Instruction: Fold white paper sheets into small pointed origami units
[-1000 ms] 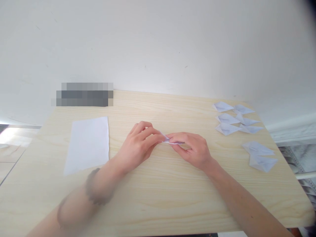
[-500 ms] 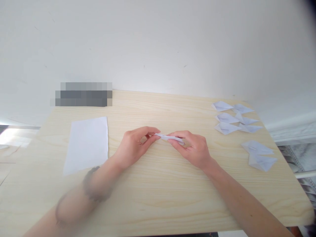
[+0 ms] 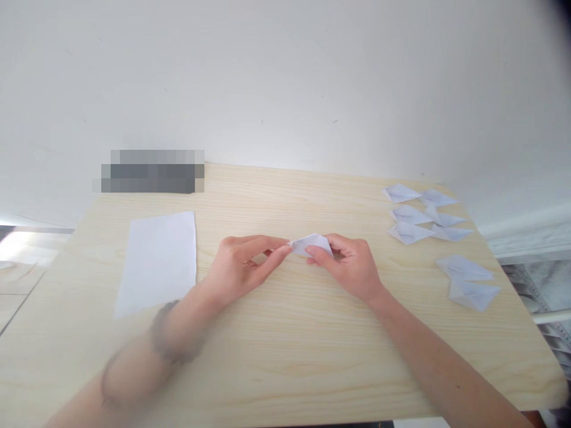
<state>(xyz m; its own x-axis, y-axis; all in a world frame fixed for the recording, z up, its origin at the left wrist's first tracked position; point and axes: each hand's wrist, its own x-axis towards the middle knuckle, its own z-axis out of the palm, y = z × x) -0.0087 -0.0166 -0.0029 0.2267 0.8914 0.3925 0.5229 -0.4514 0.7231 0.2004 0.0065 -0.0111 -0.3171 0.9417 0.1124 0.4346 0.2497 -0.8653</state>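
Note:
Between my two hands, over the middle of the table, is a small folded white paper piece [image 3: 308, 242]. My left hand [image 3: 250, 258] pinches its pointed left tip between thumb and fingertips. On the other end, my right hand [image 3: 350, 258] grips it, thumb across the near face and the fingers partly hidden behind. A broad face of the paper shows, tilted toward me. Several similar folded paper pieces [image 3: 408, 213] lie in rows at the far right, and two more [image 3: 473, 295] overlap closer to me.
White paper sheets [image 3: 158, 261] lie on the left of the pale wooden table [image 3: 276, 356]. Behind them, a dark pixelated object [image 3: 151, 172] sits against the wall [image 3: 285, 83]. The table's right edge runs past the folded pieces.
The folded paper piece has turned from nearly edge-on so that its broad face shows. My right thumb has shifted onto that face; both hands keep hold.

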